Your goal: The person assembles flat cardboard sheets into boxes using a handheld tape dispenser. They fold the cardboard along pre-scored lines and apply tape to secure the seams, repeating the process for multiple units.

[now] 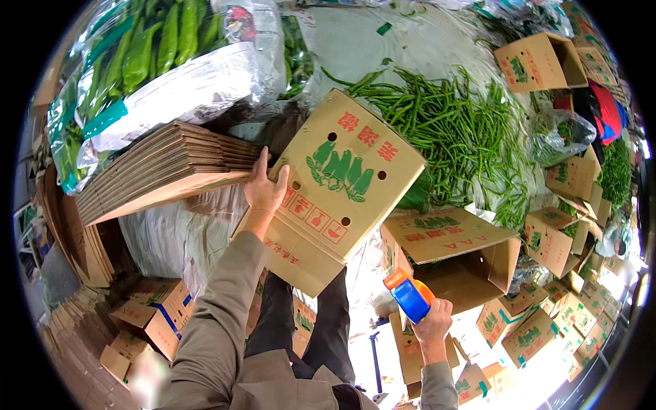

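A tan cardboard box (348, 164) printed with green peppers and red marks leans tilted in front of me, its lower flap hanging toward my legs. My left hand (265, 188) grips its left edge, thumb on the printed face, right beside a stack of flattened cartons (171, 160). Lower right, my right hand (434, 324) is closed around a tape dispenser (408, 295), blue and orange, held clear of the box. Just above the dispenser lies an open cardboard box (471, 273) on its side, its mouth facing me.
A heap of long green peppers (444, 130) spreads on pale sheeting behind the box. Clear bags of larger green peppers (157, 48) stand at the far left. Several printed cartons (533, 335) crowd the right side, and more boxes (154, 311) sit at lower left.
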Action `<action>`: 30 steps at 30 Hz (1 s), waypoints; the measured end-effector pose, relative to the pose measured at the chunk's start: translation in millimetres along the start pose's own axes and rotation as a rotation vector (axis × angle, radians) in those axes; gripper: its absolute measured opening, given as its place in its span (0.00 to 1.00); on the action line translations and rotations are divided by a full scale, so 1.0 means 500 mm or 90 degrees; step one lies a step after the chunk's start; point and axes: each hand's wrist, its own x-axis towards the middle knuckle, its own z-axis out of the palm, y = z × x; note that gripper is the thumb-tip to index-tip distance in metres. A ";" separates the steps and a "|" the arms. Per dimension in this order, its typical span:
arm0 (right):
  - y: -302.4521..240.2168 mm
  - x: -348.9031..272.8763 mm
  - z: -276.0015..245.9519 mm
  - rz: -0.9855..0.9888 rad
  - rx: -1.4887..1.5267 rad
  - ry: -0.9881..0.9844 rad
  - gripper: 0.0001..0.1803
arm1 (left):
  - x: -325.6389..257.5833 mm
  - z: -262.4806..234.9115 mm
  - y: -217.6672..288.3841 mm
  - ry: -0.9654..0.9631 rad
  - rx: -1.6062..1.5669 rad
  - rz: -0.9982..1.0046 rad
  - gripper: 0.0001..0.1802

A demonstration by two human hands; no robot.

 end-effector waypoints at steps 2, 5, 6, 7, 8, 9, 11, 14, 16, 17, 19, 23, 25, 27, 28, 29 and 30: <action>-0.009 0.002 0.038 0.038 -0.039 -0.038 0.19 | 0.012 -0.005 -0.004 0.089 -0.043 0.287 0.31; -0.073 0.077 0.105 0.152 -0.130 -0.277 0.11 | -0.003 -0.016 0.012 -0.061 -0.066 0.423 0.15; -0.104 0.113 0.118 0.145 -0.173 -0.295 0.10 | -0.004 -0.026 0.011 -0.075 -0.018 0.515 0.12; -0.139 0.160 0.121 0.186 -0.153 -0.385 0.15 | -0.009 -0.033 0.012 -0.095 -0.031 0.516 0.11; -0.168 0.180 0.126 0.131 -0.182 -0.336 0.16 | -0.013 -0.036 0.012 -0.110 -0.045 0.520 0.10; -0.179 0.204 0.140 0.027 -0.175 -0.421 0.16 | -0.016 -0.041 0.009 -0.121 -0.014 0.585 0.11; -0.238 0.250 0.169 0.191 -0.098 -0.356 0.19 | -0.010 -0.047 -0.011 -0.129 0.018 0.635 0.14; -0.268 0.319 0.164 0.242 -0.018 -0.452 0.25 | -0.040 -0.081 -0.008 -0.189 0.106 0.557 0.18; -0.179 0.251 0.272 0.263 0.065 -0.420 0.30 | -0.052 -0.065 0.079 -0.215 0.123 0.570 0.20; -0.207 0.254 0.255 0.351 0.138 -0.404 0.31 | -0.054 -0.076 0.065 -0.231 0.159 0.526 0.21; -0.230 0.214 0.237 0.482 0.213 -0.399 0.29 | -0.046 -0.094 0.071 -0.271 0.126 0.430 0.23; -0.193 0.000 0.225 0.508 0.272 -0.401 0.30 | -0.036 -0.112 0.139 -0.268 0.100 0.445 0.24; -0.151 -0.168 0.222 0.564 0.309 -0.246 0.28 | -0.043 -0.084 0.244 -0.278 0.084 0.466 0.24; -0.151 -0.258 0.311 0.469 0.138 0.056 0.21 | 0.004 -0.151 0.309 -0.233 0.145 0.402 0.25; -0.149 -0.301 0.353 0.465 0.077 0.135 0.18 | 0.030 -0.180 0.344 -0.249 0.205 0.385 0.27; -0.132 -0.324 0.387 0.471 0.180 0.124 0.16 | 0.072 -0.191 0.356 -0.219 0.217 0.403 0.28; -0.101 -0.386 0.414 0.492 0.262 0.116 0.14 | 0.096 -0.176 0.392 -0.203 0.205 0.431 0.29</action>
